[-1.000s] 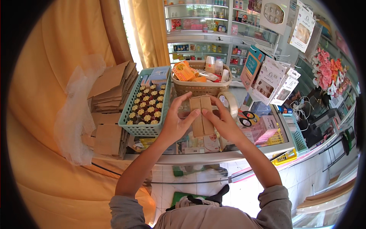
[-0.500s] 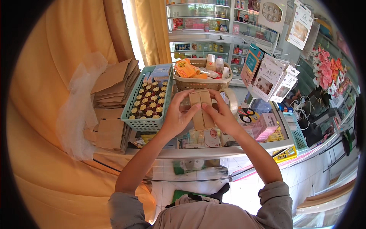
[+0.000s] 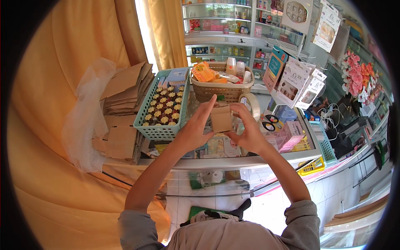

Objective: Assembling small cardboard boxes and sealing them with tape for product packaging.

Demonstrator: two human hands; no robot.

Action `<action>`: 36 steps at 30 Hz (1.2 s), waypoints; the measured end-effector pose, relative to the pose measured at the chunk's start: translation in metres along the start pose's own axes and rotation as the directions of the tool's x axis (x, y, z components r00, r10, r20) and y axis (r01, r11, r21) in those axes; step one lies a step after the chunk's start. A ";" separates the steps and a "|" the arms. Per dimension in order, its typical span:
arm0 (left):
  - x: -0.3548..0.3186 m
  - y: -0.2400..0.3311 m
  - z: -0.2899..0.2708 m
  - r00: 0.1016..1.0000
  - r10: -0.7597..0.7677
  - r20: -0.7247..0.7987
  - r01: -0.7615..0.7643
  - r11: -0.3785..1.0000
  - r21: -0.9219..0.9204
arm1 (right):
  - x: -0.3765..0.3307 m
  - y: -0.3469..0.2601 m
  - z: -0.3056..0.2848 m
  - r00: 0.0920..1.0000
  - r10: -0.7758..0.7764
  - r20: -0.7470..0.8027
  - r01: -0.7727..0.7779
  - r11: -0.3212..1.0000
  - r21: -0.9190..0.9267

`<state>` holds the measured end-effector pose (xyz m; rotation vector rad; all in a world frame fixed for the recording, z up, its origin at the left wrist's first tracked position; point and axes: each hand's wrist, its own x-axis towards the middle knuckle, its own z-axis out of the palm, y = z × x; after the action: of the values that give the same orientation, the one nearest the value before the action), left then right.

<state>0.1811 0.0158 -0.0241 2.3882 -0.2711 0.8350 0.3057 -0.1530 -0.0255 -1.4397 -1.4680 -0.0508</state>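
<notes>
Head view over a glass tabletop (image 3: 233,160). The left hand (image 3: 196,129) and right hand (image 3: 248,133) hold a small brown cardboard box (image 3: 221,118) between them, lifted clear of the tabletop and in front of the tan basket (image 3: 221,89).

Change: a second ago the cardboard lay wider and flatter between the hands, showing as a creased sheet of several panels. It now reads as a compact, nearly square block, and the hands have drawn closer together. Judged from this, the flat blank has been folded up into box form; whether every flap is tucked cannot be told.

Fingers: both sets grasp the box. The left fingers (image 3: 207,109) run up its left side, with the thumb near the lower left corner. The right fingers (image 3: 241,114) curl over its top right edge.

Orientation: one broad face is turned toward the camera. The box looks about as tall as wide, so no clear long axis shows; its edges stand roughly upright with a slight tilt.

Surroundings: a teal basket (image 3: 160,131) of small yellow-topped items to the left, stacked flat cardboard (image 3: 125,89) beyond it, a tape roll (image 3: 252,104) and scissors (image 3: 271,121) to the right.
</notes>
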 end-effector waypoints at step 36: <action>0.020 -0.018 0.016 0.915 -0.374 0.153 0.394 0.741 -0.544 | 0.037 0.014 -0.019 0.890 0.422 0.175 -0.432 0.901 0.024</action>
<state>0.2111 0.0205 -0.0302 1.7976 -0.0184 0.4326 0.3371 -0.1349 -0.0009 -1.7187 -1.2370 0.3954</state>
